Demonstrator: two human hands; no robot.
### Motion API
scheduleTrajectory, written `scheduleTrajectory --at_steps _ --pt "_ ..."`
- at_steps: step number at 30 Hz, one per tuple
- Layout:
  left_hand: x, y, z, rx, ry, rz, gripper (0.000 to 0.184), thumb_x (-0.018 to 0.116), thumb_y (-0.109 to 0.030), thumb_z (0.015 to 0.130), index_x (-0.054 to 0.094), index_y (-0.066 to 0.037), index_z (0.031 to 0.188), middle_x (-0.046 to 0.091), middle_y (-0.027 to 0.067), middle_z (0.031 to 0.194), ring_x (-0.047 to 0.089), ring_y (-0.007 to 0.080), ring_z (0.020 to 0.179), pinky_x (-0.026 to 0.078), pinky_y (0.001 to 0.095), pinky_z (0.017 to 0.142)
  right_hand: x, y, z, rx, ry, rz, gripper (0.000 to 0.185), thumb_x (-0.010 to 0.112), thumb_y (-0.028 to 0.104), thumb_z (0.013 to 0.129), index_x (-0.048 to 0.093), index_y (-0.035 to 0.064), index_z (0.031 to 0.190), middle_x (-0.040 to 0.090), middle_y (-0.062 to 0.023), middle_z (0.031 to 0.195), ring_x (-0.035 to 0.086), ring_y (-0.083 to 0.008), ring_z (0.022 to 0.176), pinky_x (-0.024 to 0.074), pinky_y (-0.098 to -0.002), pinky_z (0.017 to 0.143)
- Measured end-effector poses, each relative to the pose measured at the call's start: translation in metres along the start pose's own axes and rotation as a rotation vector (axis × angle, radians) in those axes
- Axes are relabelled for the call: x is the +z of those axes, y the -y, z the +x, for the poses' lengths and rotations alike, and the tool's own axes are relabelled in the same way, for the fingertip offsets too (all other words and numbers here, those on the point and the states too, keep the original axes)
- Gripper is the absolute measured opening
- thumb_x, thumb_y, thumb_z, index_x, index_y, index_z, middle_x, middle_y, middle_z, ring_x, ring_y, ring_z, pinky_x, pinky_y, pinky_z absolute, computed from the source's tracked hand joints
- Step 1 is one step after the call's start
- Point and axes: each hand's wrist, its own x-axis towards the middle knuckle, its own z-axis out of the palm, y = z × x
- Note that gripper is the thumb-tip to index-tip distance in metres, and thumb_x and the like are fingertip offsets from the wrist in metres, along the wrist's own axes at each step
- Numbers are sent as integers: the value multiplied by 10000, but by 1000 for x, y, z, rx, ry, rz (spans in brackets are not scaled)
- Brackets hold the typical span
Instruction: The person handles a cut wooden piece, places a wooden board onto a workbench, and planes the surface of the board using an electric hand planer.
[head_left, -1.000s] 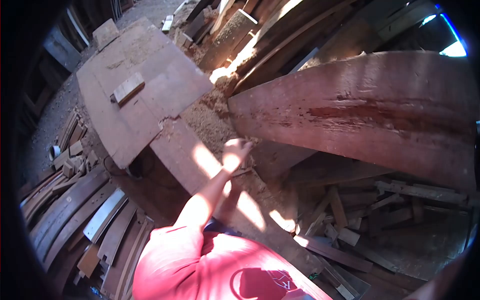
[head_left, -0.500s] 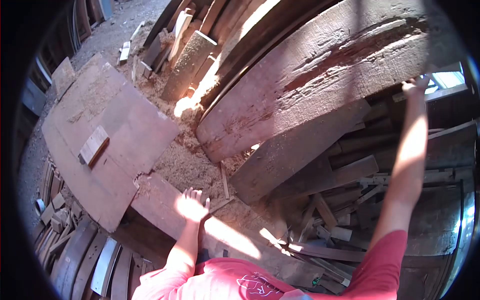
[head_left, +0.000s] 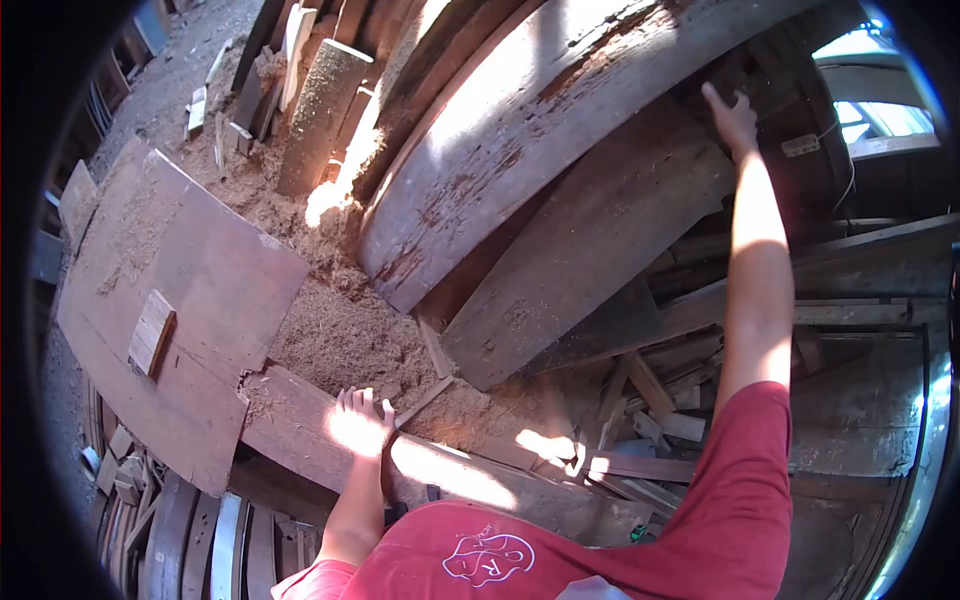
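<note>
Resting on the narrow plank [head_left: 290,410], the left hand [head_left: 362,422] has its fingers spread. Loose sawdust [head_left: 345,335] lies just beyond the plank. To the left, the broad, flat surface [head_left: 225,265] carries a wooden block [head_left: 152,332] and patches of dust. To the right, a smooth dark board [head_left: 600,240] slopes beneath the large weathered board [head_left: 470,190]. The weathered board is located at upper centre; its long axis runs diagonally, with the narrower end pointing lower left at the sawdust and the wider end pointing upper right. The right hand [head_left: 735,122] is extended near that board's lower edge, fingers apart; contact cannot be confirmed. Stacked timber [head_left: 325,120] stands farther off, beside gravelly ground [head_left: 185,55]. Daylight enters through an opening [head_left: 880,118] at far right.
</note>
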Motion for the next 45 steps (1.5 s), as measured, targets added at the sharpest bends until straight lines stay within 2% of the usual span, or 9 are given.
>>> scheduleTrajectory --at_steps 2,8,18,27,31,37,39,43,45 --pt "1 -2 1 -15 10 -13 378 714 -287 830 659 -17 1088 684 194 1076 644 393 1133 454 548 1125 27 -33 -22 65 59 -160 1230 622 902 761 304 103 1641 292 -241 1688 293 -461 1550 170 -681 1237" --pt "2 -3 2 -8 -43 0 329 708 -271 828 659 -48 1065 675 170 1028 647 379 1045 486 539 1074 35 -63 -53 -48 105 -634 1127 502 917 830 428 92 1594 478 -171 1608 439 -345 1498 268 -687 1200" --pt "-5 -5 6 -29 -34 -15 277 688 -256 839 658 -47 1018 670 162 976 651 381 987 497 518 1067 -36 -136 -65 52 277 -552 1344 631 973 651 411 51 1605 509 -220 1580 466 -394 1479 295 -593 1219" --pt "-6 -7 4 4 12 111 263 683 -265 827 678 -47 974 693 146 956 672 362 968 503 507 1077 -203 -129 -313 -65 50 -274 678 744 639 894 659 17 1147 733 -215 1089 701 -354 1021 515 -432 894" --pt "1 -6 -2 88 22 119 279 682 -285 845 693 -53 1000 704 143 987 672 361 1006 501 505 1066 -273 -146 -452 -84 -46 -48 720 637 698 956 554 -15 1002 534 -87 831 529 -188 803 455 -362 753" --pt "15 10 -8 186 -166 86 269 679 -328 925 727 -91 1043 713 124 1055 658 328 1078 534 478 926 -340 -193 -665 192 -175 152 819 256 813 1000 484 31 913 440 -23 876 416 -144 833 354 -306 769" --pt "29 1 -23 114 -38 126 276 676 -341 962 730 -88 1059 711 138 1075 679 333 1017 549 486 885 -347 -211 -725 327 -338 230 652 322 649 1042 468 33 887 437 -36 866 434 -162 834 362 -325 764" --pt "24 -80 -75 -852 1016 -1186 571 640 -520 1014 672 42 1106 693 176 1189 717 365 969 579 551 944 -365 -272 -839 386 -297 271 530 368 506 1021 523 13 901 493 -67 872 495 -196 862 394 -329 794" --pt "-25 -173 -102 -1135 1230 -1223 738 614 -581 1014 563 80 1339 647 228 1285 655 351 1194 562 506 1025 -351 -263 -857 418 -396 255 534 396 496 988 576 0 903 532 -104 862 548 -235 897 429 -370 857"
